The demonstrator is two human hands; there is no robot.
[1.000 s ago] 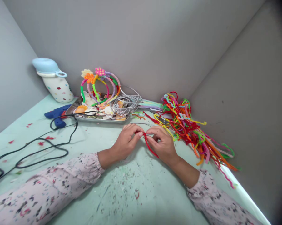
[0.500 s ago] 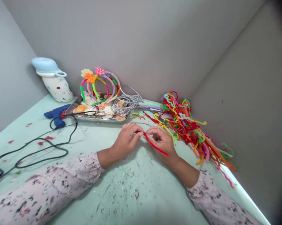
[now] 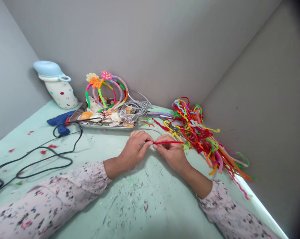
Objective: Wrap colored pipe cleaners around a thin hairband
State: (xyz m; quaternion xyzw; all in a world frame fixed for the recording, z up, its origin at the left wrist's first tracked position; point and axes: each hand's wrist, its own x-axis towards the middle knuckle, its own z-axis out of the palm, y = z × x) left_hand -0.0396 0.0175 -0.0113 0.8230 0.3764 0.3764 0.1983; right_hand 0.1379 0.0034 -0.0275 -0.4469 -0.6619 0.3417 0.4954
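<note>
Between my two hands is a red pipe cleaner (image 3: 171,142). My left hand (image 3: 137,147) pinches it near its left part, thumb against fingers. At the right, my right hand (image 3: 171,152) closes thumb and fingers on it close to the left fingertips. The free end stretches almost level to the right over the right hand's fingers. Whatever part lies inside the left fingers is hidden. Both hands are above the pale green table (image 3: 130,199), in front of the metal tray (image 3: 107,127).
The tray holds coils of grey wire (image 3: 135,113) and colourful fuzzy headbands with flowers (image 3: 106,75). At left are a blue glue gun (image 3: 61,122), its black cord (image 3: 70,159) and a white bottle (image 3: 61,93). A heap of pipe cleaners (image 3: 202,139) lies at right, with pliers (image 3: 174,127) beside it.
The free end of the red pipe cleaner has swung up from pointing down-right to nearly level. My right hand's fingers have shifted around it; my left hand stays in place.
</note>
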